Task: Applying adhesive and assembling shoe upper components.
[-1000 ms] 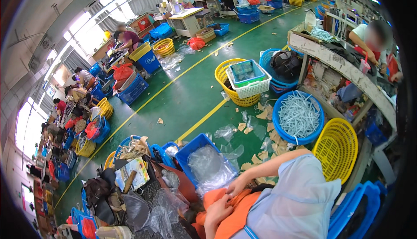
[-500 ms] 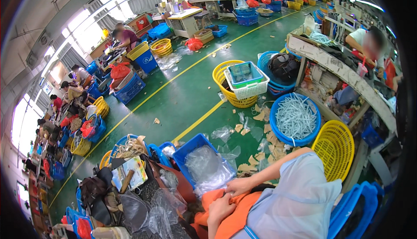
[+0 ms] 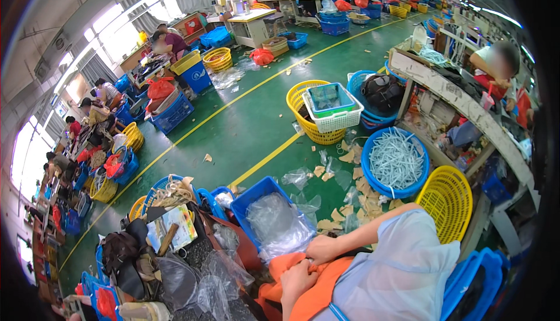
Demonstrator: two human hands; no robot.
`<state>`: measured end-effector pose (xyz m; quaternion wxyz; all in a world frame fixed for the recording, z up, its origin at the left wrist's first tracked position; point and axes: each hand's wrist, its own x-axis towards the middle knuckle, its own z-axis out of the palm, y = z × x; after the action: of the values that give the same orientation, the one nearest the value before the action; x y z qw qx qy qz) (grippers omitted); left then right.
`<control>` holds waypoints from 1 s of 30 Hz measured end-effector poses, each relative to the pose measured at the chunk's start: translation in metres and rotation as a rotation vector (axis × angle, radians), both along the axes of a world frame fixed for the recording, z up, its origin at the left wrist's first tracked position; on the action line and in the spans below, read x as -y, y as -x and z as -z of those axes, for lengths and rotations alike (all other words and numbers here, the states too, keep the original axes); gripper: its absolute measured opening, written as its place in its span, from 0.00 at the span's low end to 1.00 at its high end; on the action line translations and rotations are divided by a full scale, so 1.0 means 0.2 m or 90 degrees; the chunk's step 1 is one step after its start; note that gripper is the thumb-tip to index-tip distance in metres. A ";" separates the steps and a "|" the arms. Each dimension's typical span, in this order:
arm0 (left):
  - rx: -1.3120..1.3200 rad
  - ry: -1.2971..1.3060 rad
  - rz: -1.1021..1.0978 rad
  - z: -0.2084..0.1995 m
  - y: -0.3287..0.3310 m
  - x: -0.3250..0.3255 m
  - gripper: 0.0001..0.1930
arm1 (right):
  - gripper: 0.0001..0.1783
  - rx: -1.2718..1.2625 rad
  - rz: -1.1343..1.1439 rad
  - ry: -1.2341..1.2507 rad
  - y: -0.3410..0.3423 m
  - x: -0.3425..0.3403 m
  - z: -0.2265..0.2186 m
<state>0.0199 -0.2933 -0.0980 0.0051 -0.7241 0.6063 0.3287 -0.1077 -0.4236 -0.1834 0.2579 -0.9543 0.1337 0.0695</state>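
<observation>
A bright orange cloth (image 3: 326,283) lies across my lap, with a light blue strap beside it at the lower edge. My right hand (image 3: 321,249) is closed on the cloth's upper part, its fingers curled down and partly hidden. Just below it, my left hand (image 3: 298,277) is also closed on the cloth, fingers bent into the folds. Right beyond both hands stands a blue crate (image 3: 256,195) holding clear plastic bags (image 3: 274,222).
To my left, a dark worktop (image 3: 224,297) carries plastic film, a brown bag (image 3: 119,248) and a wooden-handled tool (image 3: 168,239). On my right are a blue basin of pale strips (image 3: 395,160) and a yellow basket (image 3: 446,201). Scraps (image 3: 367,198) litter the green floor. Other people sit at benches.
The view has shifted slightly. Both hands stay on the orange cloth in almost the same place, and nothing is taken up or let go.
</observation>
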 end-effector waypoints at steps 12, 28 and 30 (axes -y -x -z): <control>-0.001 0.011 0.006 0.00 0.00 -0.04 0.18 | 0.27 -0.061 -0.136 -0.191 -0.05 0.12 0.07; -0.028 0.051 -0.005 0.02 0.03 -0.02 0.15 | 0.15 0.100 -0.310 -0.557 -0.23 0.12 0.28; -0.034 0.035 0.032 0.03 0.06 0.01 0.16 | 0.17 0.067 -0.273 -0.408 -0.19 0.09 0.37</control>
<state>0.0087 -0.2949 -0.1046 -0.0230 -0.6995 0.6330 0.3309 -0.0702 -0.4418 -0.2570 0.5295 -0.8337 -0.1107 0.1108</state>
